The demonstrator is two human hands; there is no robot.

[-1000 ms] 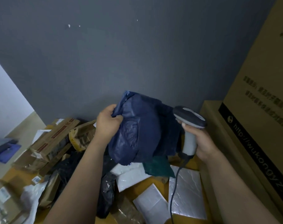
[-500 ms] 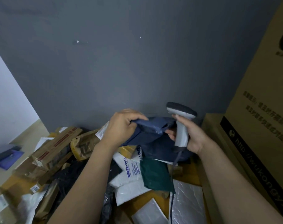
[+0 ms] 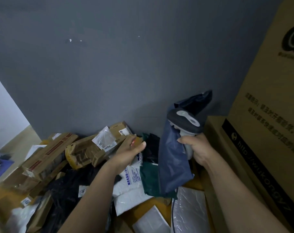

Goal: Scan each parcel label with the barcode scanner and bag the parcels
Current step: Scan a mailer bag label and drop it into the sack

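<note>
The right hand [image 3: 197, 148] clamps the barcode scanner [image 3: 184, 121] and navy poly mailer [image 3: 173, 165] together; best bag that mailer before it slips. The left hand [image 3: 129, 152], fingers straight and empty, hovers over a cardboard parcel [image 3: 85, 152].

1. Dim overall; the brightest patch is the pale wall [image 3: 3, 105] at far left.
2. Left hand [image 3: 129, 152] is motion-blurred, edges smeared.
3. Wide-angle bend tilts the cardboard box [image 3: 269, 98] at the right edge.
4. Faint sheen on the silver mailer [image 3: 190, 211].
</note>
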